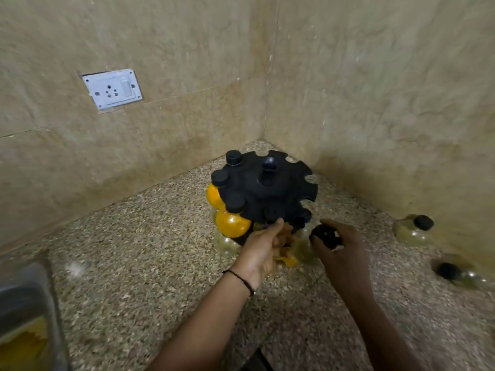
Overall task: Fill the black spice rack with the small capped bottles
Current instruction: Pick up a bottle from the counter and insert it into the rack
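The round black spice rack (278,188) stands in the counter's corner, with three black-capped bottles hanging in its left notches; two show orange contents (232,223). Several notches on the right rim are empty. My left hand (263,247) grips a bottle (288,259) with yellow contents at the rack's front edge, its neck near a notch. My right hand (338,245) holds a black cap (325,235) just right of that bottle. Two more capped bottles wait on the right: one upright (413,229), one lying on its side (460,274).
A speckled granite counter (150,263) meets tiled walls behind and to the right. A steel sink (26,311) sits at the lower left. A white wall socket (112,89) is mounted on the left wall.
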